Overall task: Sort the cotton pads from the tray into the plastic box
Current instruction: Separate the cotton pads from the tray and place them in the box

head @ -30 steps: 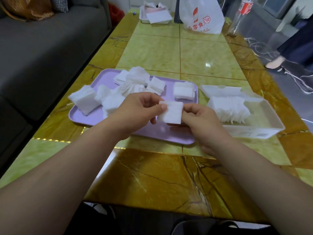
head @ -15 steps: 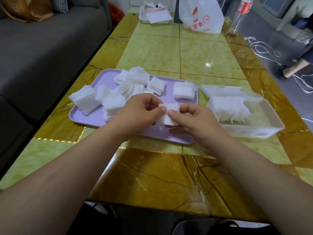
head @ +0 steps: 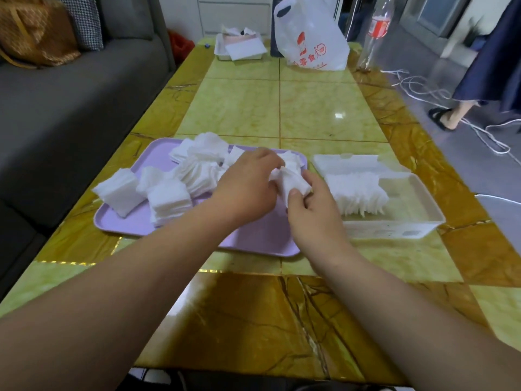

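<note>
I have my left hand point(head: 248, 187) and right hand point(head: 313, 218) both pinching one bunch of cotton pads point(head: 293, 182) over the purple tray point(head: 262, 238), just beside the plastic box point(head: 417, 204).

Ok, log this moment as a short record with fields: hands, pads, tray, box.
Left hand: pinches a small bunch of white square cotton pads
Right hand: holds the same bunch, thumb on its near face
Bunch position: above the right end of the lilac rectangular plastic tray
Tray contents: several loose stacks of pads, mostly at left
Pale rectangular plastic box: right of tray, lid open, row of upright pads inside
</note>
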The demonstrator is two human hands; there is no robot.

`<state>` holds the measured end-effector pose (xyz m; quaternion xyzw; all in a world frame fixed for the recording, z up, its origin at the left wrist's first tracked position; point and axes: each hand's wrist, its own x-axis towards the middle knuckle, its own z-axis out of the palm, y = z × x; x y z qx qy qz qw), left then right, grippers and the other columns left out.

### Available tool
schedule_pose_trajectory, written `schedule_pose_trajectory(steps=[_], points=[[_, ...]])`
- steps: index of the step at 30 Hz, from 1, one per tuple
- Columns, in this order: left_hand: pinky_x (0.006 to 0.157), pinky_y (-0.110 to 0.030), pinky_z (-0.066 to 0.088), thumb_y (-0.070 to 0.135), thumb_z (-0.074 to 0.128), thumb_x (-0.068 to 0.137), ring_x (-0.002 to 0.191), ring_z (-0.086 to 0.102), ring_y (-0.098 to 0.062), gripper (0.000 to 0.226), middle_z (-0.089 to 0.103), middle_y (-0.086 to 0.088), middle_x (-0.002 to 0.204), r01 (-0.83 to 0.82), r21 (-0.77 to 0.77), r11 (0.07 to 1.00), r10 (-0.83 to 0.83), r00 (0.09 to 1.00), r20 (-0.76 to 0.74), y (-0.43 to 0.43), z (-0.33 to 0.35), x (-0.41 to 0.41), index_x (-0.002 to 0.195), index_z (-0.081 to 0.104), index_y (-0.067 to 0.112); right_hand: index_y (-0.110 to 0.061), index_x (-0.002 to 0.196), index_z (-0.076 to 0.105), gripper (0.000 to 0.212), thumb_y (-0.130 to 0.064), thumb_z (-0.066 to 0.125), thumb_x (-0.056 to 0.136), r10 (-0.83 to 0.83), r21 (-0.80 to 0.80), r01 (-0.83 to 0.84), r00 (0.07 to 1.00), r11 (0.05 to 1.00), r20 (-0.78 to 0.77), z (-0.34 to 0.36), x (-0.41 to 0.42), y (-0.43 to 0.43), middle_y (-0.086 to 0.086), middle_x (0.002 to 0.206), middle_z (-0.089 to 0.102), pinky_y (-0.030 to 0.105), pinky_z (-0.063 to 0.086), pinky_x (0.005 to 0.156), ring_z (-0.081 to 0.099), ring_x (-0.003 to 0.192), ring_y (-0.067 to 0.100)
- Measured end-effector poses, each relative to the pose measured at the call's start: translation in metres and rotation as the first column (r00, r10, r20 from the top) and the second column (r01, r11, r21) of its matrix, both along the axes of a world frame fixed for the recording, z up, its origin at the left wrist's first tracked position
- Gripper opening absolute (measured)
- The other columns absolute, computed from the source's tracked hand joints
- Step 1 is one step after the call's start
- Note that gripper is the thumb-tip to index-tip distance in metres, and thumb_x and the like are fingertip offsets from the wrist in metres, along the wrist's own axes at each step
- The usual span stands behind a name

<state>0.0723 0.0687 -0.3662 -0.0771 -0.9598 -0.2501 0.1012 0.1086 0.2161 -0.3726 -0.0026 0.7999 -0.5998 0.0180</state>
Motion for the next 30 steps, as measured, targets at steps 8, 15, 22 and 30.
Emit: schedule_pose_trajectory(steps=[8, 15, 22, 30], points=[[0.123, -0.051, 0.023, 0.056, 0.027, 0.090, 0.152, 0.026, -0.033, 0.065, 0.037, -0.001, 0.160, 0.400, -0.663, 0.633, -0.121, 0.897, 0.425, 0.022, -0.006, -0.062, 0.149, 0.041, 0.030, -0.026, 0.150, 0.045, 0.045, -0.017, 0.043, 0.106, -0.047, 0.028, 0.049, 0.996, 0.998, -0.072, 0.005, 0.004, 0.002, -0.005, 0.138, 0.059, 0.027, 0.041, 0.107, 0.054, 0.128, 0.013], [0.091, -0.047, 0.052, 0.051, 0.037, 0.078, 0.107, 0.065, -0.034, 0.054, 0.065, -0.003, 0.119, 0.309, -0.427, 0.850, -0.211, 0.942, 0.260, -0.021, -0.037, -0.020, 0.117, 0.066, 0.027, -0.015, 0.140, 0.054, 0.036, -0.018, 0.043, 0.105, -0.022, 0.170, 0.040, 0.994, 0.985, -0.106, -0.002, 0.001, 0.001, 0.003, 0.126, 0.064, 0.030, 0.045, 0.095, 0.058, 0.119, 0.023], [0.110, -0.022, 0.029, 0.016, 0.054, 0.094, 0.141, 0.045, -0.022, 0.055, 0.051, -0.005, 0.153, 0.008, -0.063, 0.998, 0.008, 0.967, 0.254, -0.028, 0.009, 0.062, 0.150, 0.049, 0.018, -0.013, 0.119, 0.061, 0.021, -0.015, 0.047, 0.103, 0.059, 0.189, -0.036, 0.991, 0.981, -0.118, -0.011, 0.004, -0.006, -0.010, 0.087, 0.058, 0.011, 0.035, 0.059, 0.054, 0.080, 0.012], [0.096, -0.043, 0.050, 0.030, 0.077, 0.083, 0.109, 0.062, -0.025, 0.054, 0.063, -0.002, 0.117, -0.110, -0.058, 0.992, 0.116, 0.985, 0.129, -0.046, -0.003, 0.064, 0.135, 0.062, 0.021, -0.020, 0.111, 0.065, 0.020, -0.014, 0.051, 0.099, 0.098, 0.214, -0.067, 0.985, 0.974, -0.139, -0.013, 0.004, -0.002, -0.007, 0.090, 0.064, 0.008, 0.040, 0.060, 0.057, 0.077, 0.010]])
